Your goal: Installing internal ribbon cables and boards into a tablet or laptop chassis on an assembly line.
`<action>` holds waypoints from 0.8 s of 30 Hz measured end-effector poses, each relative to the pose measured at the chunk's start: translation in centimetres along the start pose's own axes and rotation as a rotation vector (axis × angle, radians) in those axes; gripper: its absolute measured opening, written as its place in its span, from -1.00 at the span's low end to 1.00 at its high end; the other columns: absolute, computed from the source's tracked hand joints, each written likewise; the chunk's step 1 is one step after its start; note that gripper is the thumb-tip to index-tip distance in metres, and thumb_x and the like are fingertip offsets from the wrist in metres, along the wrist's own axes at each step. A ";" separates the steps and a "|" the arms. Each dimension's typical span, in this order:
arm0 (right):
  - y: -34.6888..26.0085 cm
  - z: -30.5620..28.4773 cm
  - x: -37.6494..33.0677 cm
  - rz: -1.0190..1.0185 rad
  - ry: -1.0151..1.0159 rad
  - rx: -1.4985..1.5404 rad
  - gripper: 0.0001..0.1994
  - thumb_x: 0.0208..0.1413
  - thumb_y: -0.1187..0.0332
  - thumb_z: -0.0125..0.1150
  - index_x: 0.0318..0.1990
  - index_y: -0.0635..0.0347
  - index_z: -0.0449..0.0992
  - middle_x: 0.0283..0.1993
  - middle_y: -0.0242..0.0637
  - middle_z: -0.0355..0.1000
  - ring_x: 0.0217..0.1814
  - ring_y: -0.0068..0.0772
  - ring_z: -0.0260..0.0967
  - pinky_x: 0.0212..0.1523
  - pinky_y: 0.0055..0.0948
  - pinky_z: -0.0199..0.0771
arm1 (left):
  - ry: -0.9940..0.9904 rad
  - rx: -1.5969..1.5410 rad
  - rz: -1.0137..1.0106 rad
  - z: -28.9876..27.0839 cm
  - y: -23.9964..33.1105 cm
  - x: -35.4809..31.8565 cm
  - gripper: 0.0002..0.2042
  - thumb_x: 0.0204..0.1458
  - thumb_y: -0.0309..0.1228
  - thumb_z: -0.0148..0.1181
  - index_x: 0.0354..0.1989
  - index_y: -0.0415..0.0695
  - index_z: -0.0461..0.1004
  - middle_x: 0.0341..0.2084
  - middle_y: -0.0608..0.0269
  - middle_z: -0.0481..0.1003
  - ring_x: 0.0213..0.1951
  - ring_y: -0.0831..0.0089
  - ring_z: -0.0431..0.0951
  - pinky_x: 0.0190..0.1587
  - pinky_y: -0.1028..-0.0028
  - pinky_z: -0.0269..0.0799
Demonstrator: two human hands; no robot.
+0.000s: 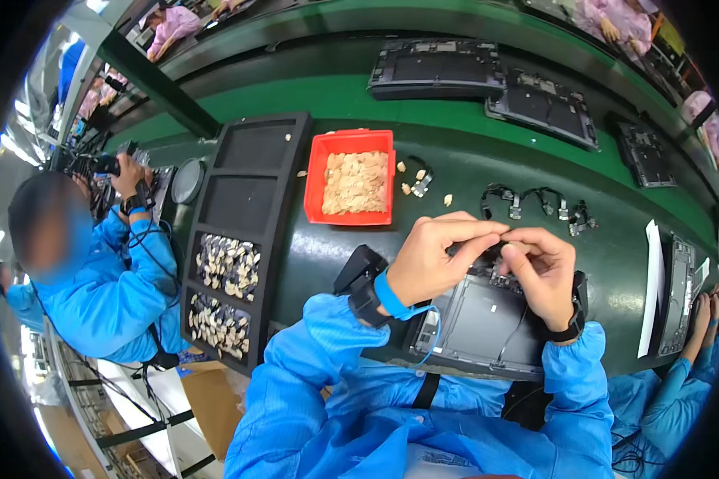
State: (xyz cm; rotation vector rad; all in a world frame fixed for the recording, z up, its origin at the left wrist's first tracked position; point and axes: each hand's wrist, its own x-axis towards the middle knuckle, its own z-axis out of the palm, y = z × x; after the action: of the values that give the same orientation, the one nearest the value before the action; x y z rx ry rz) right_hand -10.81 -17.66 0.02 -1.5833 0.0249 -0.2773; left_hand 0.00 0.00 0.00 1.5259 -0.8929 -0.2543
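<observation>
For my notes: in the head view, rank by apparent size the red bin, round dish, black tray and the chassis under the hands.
1. Black tray
2. Chassis, partly hidden
3. Red bin
4. Round dish, clearly smallest

We wear a bright blue smock (391, 419) with full, gathered sleeves (299, 343), black straps (366, 302) with boxy modules (360, 269) on both wrists, and a blue band (389, 296) with thin blue cord (437, 334) on our left.
</observation>
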 end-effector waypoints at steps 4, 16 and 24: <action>-0.1 -0.5 0.6 0.009 -0.021 0.070 -0.84 0.29 0.56 0.26 -0.02 0.40 0.57 -0.23 -0.23 0.61 -0.29 -0.52 0.57 -0.22 -0.53 0.56 | 0.053 0.023 0.077 0.0 -0.1 0.3 -0.81 0.12 -0.58 0.34 -0.09 -0.25 0.69 -0.36 0.09 0.67 -0.33 0.42 0.66 -0.28 0.47 0.55; 0.3 -1.2 -0.4 -0.136 0.022 0.161 -0.88 0.33 0.52 0.21 -0.05 0.33 0.58 -0.24 -0.16 0.62 -0.25 -0.48 0.58 -0.32 -0.58 0.52 | 0.425 0.702 0.395 -5.0 1.6 0.2 -0.87 -0.07 -0.66 0.35 -0.31 -0.25 0.67 -0.61 0.25 0.57 -0.59 0.44 0.56 -0.41 0.45 0.50; -1.3 -0.5 0.3 0.089 0.078 0.044 -0.71 0.46 0.29 0.08 0.18 0.23 0.51 -0.26 -0.26 0.65 -0.27 -0.56 0.57 -0.43 -0.64 0.43 | 0.626 0.371 -0.052 -8.6 -0.3 0.4 -0.81 0.27 -0.50 0.20 -0.09 -0.40 0.61 -0.48 0.29 0.60 -0.42 0.66 0.60 -0.40 0.61 0.48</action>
State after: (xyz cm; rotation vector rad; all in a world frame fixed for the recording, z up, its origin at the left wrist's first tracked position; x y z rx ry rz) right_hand -10.81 -18.15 1.38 -1.5222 0.1490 -0.2682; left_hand 5.84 6.12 1.47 1.8209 -0.4089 0.3613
